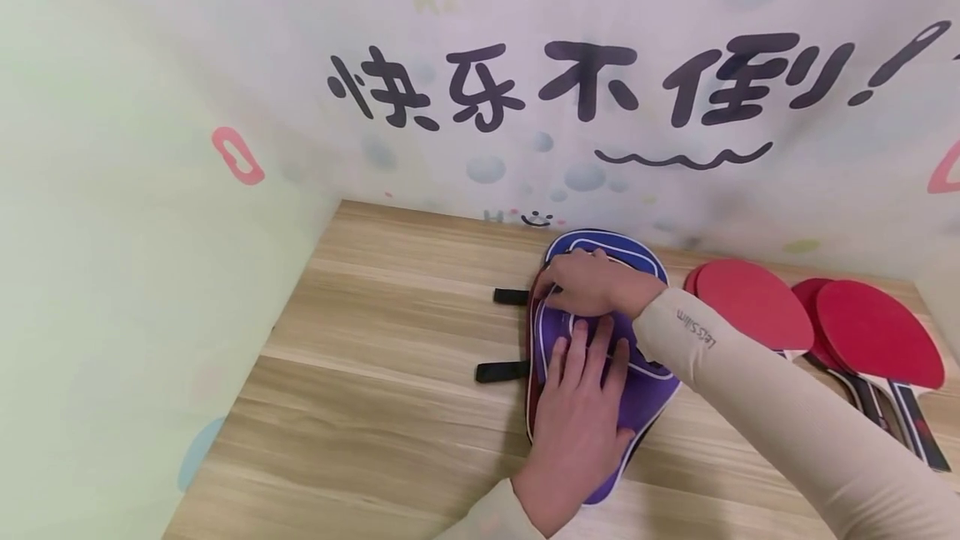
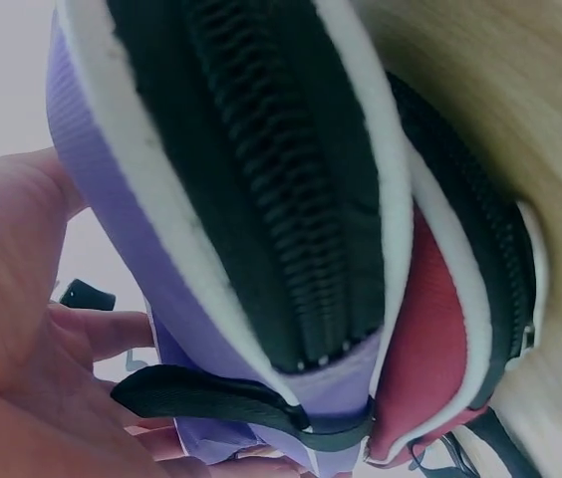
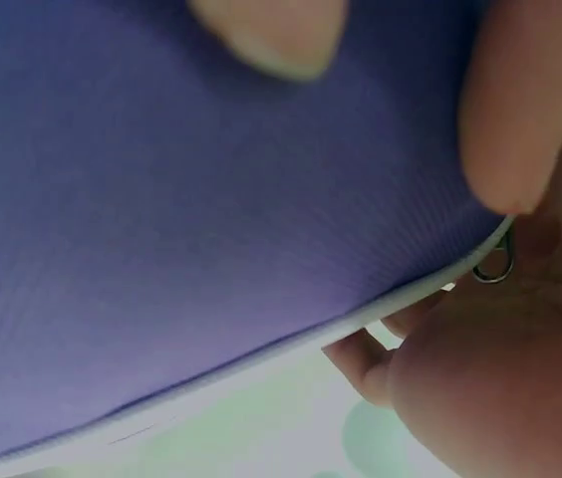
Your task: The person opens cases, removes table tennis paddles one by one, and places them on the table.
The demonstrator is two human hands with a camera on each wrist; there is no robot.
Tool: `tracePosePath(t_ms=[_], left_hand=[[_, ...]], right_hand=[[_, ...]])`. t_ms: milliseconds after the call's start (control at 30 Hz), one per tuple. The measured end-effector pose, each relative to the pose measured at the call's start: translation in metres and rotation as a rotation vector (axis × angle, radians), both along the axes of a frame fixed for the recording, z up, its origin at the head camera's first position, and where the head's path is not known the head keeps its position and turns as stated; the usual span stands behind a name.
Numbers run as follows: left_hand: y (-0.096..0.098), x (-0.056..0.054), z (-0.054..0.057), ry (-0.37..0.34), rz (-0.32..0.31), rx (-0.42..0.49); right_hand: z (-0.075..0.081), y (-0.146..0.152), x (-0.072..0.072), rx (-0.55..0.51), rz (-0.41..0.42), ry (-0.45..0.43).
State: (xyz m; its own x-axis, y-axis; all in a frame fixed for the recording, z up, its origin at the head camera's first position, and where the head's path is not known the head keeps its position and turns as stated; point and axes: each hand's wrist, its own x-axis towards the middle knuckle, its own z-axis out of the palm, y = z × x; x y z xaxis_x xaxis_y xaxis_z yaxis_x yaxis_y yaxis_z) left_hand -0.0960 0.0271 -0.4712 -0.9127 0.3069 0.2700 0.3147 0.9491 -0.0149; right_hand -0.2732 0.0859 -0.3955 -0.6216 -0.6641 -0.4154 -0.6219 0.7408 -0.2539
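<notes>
A purple table tennis bat case [image 1: 647, 398] with white piping lies on top of a red case [image 2: 430, 329], and a blue case [image 1: 645, 252] shows behind them. My left hand [image 1: 577, 432] rests on the purple case with fingers spread fairly straight. At the far left of its rim, my right hand [image 1: 588, 283] has its fingers curled at the edge. A metal zipper pull [image 3: 495, 261] shows beside the right hand in the right wrist view; the fingertips are partly hidden. The left wrist view shows a black zipper [image 2: 276, 179] along the purple case's side.
Several red table tennis bats [image 1: 877, 332] lie overlapping on the wooden table [image 1: 360, 440] at the right. Black straps [image 1: 502, 371] stick out left of the cases. A printed white wall cloth [image 1: 450, 165] hangs behind the table.
</notes>
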Motion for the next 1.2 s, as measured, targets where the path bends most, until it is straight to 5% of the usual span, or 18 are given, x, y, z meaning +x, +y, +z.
tracePosePath(t_ms=[333, 633, 867, 1200], left_hand=[[0.0, 0.001, -0.001, 0.018, 0.013, -0.013], [0.003, 0.002, 0.0, 0.024, 0.021, 0.014], [0.005, 0.004, 0.003, -0.033, 0.041, 0.044], [0.004, 0.006, 0.003, -0.051, 0.057, 0.059]], right_hand=[[-0.001, -0.001, 0.001, -0.057, 0.048, 0.061], [-0.005, 0.005, -0.004, -0.127, 0.004, 0.155], [-0.006, 0.017, -0.01, -0.142, -0.114, 0.151], [-0.013, 0.054, -0.028, -0.136, -0.047, 0.279]])
